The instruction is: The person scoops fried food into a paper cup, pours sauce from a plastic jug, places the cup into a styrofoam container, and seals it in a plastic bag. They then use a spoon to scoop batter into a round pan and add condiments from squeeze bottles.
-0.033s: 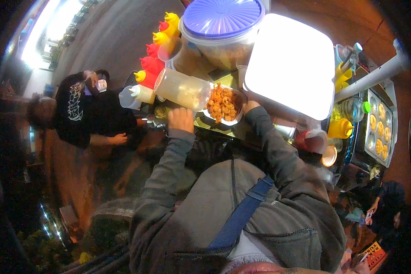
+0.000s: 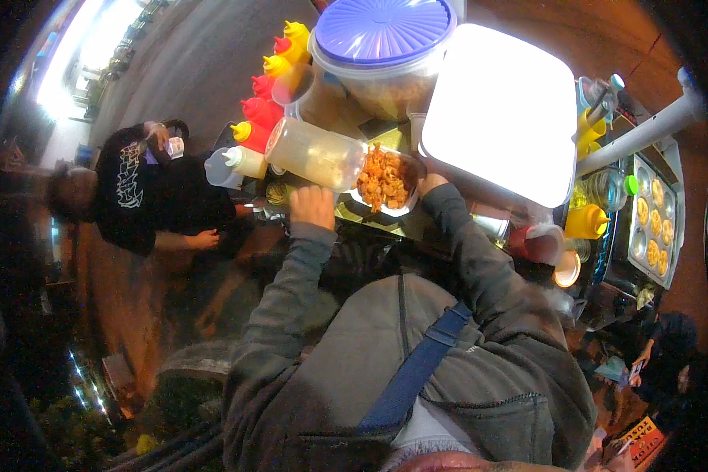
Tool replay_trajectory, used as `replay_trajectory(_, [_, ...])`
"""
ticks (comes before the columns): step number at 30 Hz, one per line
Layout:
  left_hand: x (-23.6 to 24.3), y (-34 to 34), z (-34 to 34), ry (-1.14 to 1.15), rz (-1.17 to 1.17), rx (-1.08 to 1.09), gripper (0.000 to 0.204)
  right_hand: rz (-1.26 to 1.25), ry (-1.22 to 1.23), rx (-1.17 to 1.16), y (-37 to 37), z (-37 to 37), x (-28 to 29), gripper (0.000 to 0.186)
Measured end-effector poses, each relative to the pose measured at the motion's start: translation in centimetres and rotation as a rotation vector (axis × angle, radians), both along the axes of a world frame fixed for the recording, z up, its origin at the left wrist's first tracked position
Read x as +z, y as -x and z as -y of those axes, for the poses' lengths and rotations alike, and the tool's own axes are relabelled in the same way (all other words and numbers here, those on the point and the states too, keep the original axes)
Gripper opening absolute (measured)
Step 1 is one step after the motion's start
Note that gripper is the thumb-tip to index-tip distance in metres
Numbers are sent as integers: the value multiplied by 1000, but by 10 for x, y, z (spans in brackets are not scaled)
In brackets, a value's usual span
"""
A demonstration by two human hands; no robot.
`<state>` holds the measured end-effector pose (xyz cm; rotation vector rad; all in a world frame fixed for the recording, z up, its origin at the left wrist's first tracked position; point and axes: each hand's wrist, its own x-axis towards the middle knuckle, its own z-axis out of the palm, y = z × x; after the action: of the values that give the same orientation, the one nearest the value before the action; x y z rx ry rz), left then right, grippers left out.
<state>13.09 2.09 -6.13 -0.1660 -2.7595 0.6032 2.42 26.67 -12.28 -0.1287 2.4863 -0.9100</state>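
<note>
A white food tray (image 2: 405, 211) heaped with orange-brown fried pieces (image 2: 383, 181) sits at the table's near edge. My right hand (image 2: 430, 185) is closed at the tray's right rim, its fingertips partly hidden. To the left, my left hand (image 2: 312, 206) has its fingers curled over the near edge of the table, just below a clear plastic jar (image 2: 315, 153). That jar lies tilted, one end against the tray's left side. Whether the left fingers touch the jar or hold something else is hidden.
Red and yellow squeeze bottles (image 2: 261, 112) line the left side. Behind stands a big tub with a purple lid (image 2: 385, 30), beside a bright white lid or box (image 2: 499, 114). A muffin-style pan (image 2: 654, 220) is at right. A person in black (image 2: 157, 189) stands left.
</note>
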Motion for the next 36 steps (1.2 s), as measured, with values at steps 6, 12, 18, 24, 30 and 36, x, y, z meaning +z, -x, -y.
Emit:
replay_trajectory(6, [13,7,-10,78,57,-40,7,-33,72,-46,-1,1,5,40])
replay_trajectory(12, [16,26,-14,136,85,-74,8,4,29,57,4,-2,19,44])
replay_trajectory(18, [15,38,-20,211,107,-81,12,-15,29,79,4,-2,21,43])
replay_trajectory(24, [21,29,-15,226,127,-121,9,47,22,114,6,-2,20,43])
replay_trajectory(30, [25,24,-10,205,126,-146,8,7,88,32,5,-1,13,44])
replay_trajectory(36, [30,19,-9,211,170,-124,11,53,15,11,8,2,7,43])
